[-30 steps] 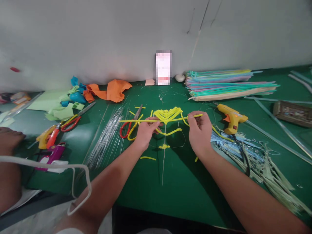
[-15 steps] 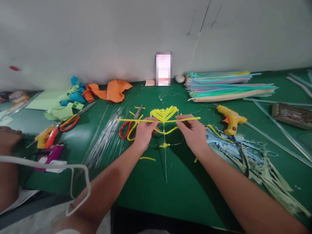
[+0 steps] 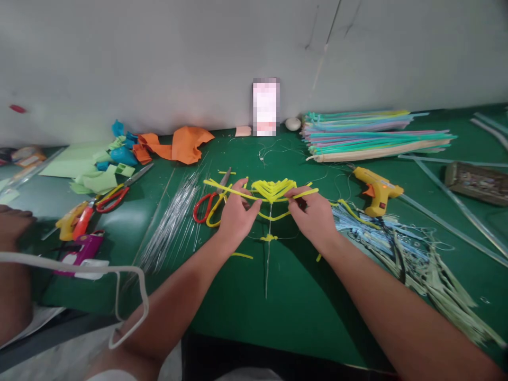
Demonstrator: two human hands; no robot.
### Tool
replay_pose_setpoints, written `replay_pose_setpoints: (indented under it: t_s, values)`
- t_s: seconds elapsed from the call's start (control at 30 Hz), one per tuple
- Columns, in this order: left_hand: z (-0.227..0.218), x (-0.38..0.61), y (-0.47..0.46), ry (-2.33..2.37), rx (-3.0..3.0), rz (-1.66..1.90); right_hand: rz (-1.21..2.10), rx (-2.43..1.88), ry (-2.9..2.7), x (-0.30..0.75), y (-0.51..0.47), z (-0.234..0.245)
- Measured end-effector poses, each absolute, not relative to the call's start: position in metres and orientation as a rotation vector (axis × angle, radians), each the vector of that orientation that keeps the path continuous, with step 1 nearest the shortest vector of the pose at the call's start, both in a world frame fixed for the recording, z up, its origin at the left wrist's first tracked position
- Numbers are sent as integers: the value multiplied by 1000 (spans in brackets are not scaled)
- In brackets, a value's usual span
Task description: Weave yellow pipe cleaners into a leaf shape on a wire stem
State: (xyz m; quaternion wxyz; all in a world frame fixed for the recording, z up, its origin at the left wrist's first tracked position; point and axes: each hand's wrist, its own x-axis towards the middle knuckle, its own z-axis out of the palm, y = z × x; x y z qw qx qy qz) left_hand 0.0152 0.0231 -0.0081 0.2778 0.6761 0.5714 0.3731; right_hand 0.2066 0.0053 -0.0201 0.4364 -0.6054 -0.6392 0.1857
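Several yellow pipe cleaners, layered into a V-shaped piece (image 3: 273,188), sit between my hands at the top of a thin stem wire (image 3: 266,275). My left hand (image 3: 238,214) is closed round the left part of a long yellow pipe cleaner (image 3: 216,185), its thumb near the V's point. My right hand (image 3: 313,211) pinches the right part of that strand close to the V. Below, a curved yellow strand (image 3: 273,218) crosses the stem, and a small yellow knot (image 3: 269,238) is lower down. Red and yellow scissors (image 3: 205,207) lie beside my left hand.
At right lie a yellow glue gun (image 3: 377,188), bundled pipe cleaners (image 3: 377,143) and blue-green strips (image 3: 416,264). Loose wires (image 3: 170,222), orange felt-like pieces (image 3: 190,144) and a second pair of scissors (image 3: 113,198) lie left. A phone (image 3: 265,108) leans on the wall. Another person's hand (image 3: 16,219) rests far left.
My left hand has shifted slightly right along the strand, its fingers now higher. The strand's left ends have tilted upward and moved right. My right hand stays near the V.
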Motion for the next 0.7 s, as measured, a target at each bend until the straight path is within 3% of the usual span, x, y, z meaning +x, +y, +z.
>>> replay_pose_setpoints:
  t_s: [0.23, 0.43, 0.7]
  values:
    - [-8, 13, 27, 1434, 2428, 912, 553, -1587, -1603, 204, 4, -17]
    - [-19, 14, 29, 1312, 2205, 820, 745, -1696, -1658, 204, 10, -19]
    - [-21, 13, 29, 1291, 2158, 760, 702, -1685, -1798, 206, 12, -19]
